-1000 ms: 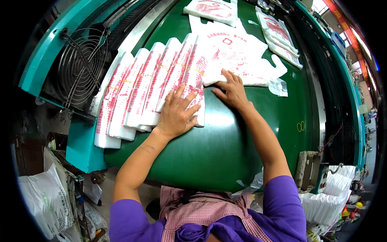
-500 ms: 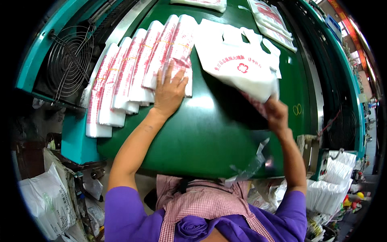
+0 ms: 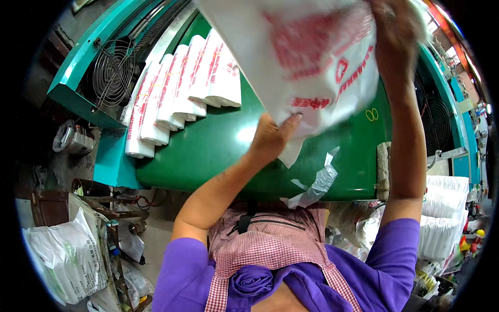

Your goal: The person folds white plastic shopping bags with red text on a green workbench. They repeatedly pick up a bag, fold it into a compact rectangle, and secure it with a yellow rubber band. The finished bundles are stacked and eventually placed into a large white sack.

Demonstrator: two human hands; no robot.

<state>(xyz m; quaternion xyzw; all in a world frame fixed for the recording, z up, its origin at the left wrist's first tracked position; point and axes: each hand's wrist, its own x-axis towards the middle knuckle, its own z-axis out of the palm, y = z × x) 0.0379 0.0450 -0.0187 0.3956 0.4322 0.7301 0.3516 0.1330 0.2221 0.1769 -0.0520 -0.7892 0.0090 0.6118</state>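
Note:
A stack of white plastic bags point(image 3: 322, 67) with red print is lifted off the green table, its upper part blurred and cut off by the frame edge. My left hand point(image 3: 271, 136) pinches its lower edge, thumb on the printed face and fingers partly hidden. Higher up on the right, my right hand point(image 3: 396, 36) grips the bags' right side, smeared by motion. Several folded bundles of the same printed bags point(image 3: 197, 78) lie overlapping in a slanted row on the left of the table.
The green table point(image 3: 218, 161) has a crumpled clear plastic strip point(image 3: 318, 182) near its front edge and two yellow rubber bands point(image 3: 371, 114) at right. A teal machine frame with a round fan guard point(image 3: 113, 73) stands left. White bag stacks point(image 3: 442, 218) sit at lower right.
The bags have risen from the table toward me, raised by my right hand. My left hand has left the folded bundles and moved right onto the bags' lower edge.

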